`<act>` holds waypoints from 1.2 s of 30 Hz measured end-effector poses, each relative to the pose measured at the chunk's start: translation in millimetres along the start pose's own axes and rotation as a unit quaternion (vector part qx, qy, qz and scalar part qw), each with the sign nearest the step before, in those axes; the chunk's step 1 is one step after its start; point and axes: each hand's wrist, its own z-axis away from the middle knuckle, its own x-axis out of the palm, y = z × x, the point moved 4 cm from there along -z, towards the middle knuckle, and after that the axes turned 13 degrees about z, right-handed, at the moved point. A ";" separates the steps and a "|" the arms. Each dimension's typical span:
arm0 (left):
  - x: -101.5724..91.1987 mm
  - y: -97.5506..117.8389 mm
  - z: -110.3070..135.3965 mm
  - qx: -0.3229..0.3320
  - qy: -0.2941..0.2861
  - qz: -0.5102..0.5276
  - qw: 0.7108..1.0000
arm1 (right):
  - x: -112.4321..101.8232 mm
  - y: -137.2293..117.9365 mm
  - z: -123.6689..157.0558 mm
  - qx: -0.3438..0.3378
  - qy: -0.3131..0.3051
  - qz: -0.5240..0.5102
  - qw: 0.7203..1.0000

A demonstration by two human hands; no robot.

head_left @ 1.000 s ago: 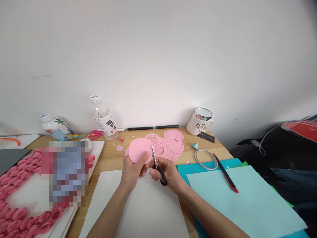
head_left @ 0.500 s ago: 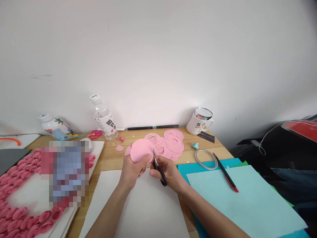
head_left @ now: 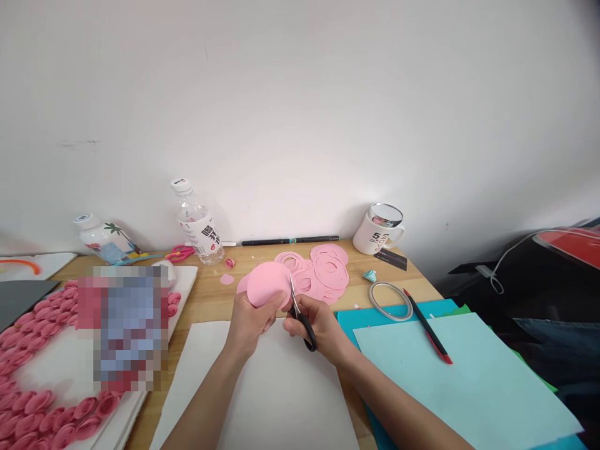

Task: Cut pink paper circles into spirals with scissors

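Observation:
A round pink paper disc (head_left: 266,282) is pinched in my left hand (head_left: 255,319), thumb on its face and fingers behind. My right hand (head_left: 316,322) grips black-handled scissors (head_left: 304,325), whose blades point up at the disc's right edge. Whether the blades are parted I cannot tell. Behind my hands lies a pile of pink paper rings and spiral-cut pieces (head_left: 330,269), partly hidden by the disc. Under my wrists rests a large white sheet (head_left: 281,387).
To the left, pink paper flowers (head_left: 35,403) sit on a white board beside a pixelated patch. A water bottle (head_left: 201,225), a white mug (head_left: 377,231) and a pen (head_left: 290,240) stand or lie along the wall. At right are a tape ring (head_left: 372,300), another pen (head_left: 429,328) and light-blue paper (head_left: 459,381).
Almost nothing differs. Both hands, the disc and the scissors keep nearly the same place, with only a tiny shift of the view.

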 end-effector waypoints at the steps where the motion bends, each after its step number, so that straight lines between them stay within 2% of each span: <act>1: -0.1 0.1 -0.1 0.000 0.002 -0.003 1.000 | 0.0 0.4 -0.1 0.004 0.001 0.001 1.000; 12: -1.6 -0.5 -1.9 0.015 0.000 0.016 1.000 | -0.7 4.9 -0.1 0.032 0.015 -0.005 0.999; 17: 1.5 -1.0 -0.5 0.020 -0.025 0.023 0.999 | 1.3 5.1 0.3 0.011 0.003 -0.024 1.000; 22: -0.7 -2.5 0.0 0.013 0.001 0.017 1.000 | 1.8 7.7 0.3 0.008 -0.004 -0.017 1.000; 27: 1.1 -0.5 1.0 0.004 -0.009 -0.009 1.000 | -0.1 2.0 0.3 -0.015 0.003 -0.009 1.000; 36: 1.6 1.6 1.4 -0.009 -0.002 -0.005 1.000 | 1.0 2.5 -0.3 -0.014 -0.002 -0.008 1.000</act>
